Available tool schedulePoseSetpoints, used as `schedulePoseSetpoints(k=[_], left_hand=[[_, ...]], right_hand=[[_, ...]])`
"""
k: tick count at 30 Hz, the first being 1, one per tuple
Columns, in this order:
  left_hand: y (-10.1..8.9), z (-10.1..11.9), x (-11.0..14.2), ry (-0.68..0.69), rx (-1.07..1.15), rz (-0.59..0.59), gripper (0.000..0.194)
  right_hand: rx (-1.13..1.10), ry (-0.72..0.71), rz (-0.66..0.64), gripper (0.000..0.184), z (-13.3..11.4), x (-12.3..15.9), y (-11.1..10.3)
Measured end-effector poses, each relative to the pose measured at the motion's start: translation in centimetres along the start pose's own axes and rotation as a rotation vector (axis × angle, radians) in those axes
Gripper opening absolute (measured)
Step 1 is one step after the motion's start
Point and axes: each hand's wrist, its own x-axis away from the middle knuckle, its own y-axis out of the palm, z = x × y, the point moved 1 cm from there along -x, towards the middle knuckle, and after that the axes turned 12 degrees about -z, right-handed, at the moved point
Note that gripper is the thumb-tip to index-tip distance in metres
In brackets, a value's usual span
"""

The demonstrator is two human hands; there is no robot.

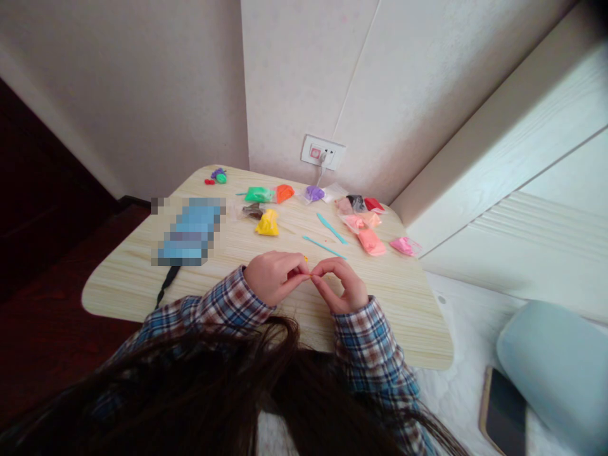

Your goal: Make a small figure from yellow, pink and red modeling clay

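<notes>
My left hand (273,277) and my right hand (341,285) meet over the near middle of a small light wooden table (133,288). Both pinch a tiny orange piece of clay (310,276) between their fingertips, fingers curled. Plaid sleeves cover both wrists. Just beyond the hands lie two teal plastic modelling tools (331,228). Dark hair hides the near table edge.
Small bags of clay lie across the far half: yellow (268,223), green (259,194), orange (284,192), purple (314,193), pink (371,242), red (373,204). A blurred blue item (190,231) lies at left. A wall socket (323,152) is behind. A phone (503,411) rests at right.
</notes>
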Motion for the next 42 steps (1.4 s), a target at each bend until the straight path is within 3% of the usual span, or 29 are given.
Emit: schedulePoseSetpoints(k=[9,24,31,42], left_hand=[[0.7,-0.6,0.1,0.111,0.001,0.166,0.024],[-0.4,0.8,0.0,0.016,-0.017,-0.029,0.011],[-0.2,0.9,0.0,-0.022,-0.034,-0.002,0.006],[0.1,0.3,0.0,-0.064,0.01,0.054,0.007]], right_hand=[[-0.036,0.018,0.0,0.004,-0.3,0.1,-0.2],[0.014,0.034,-0.027,0.005,-0.6,0.0,-0.2],[-0.024,0.07,0.06,0.004,-0.1,0.2,-0.5],[-0.095,0.16,0.082,0.003,0.0,0.5,-0.3]])
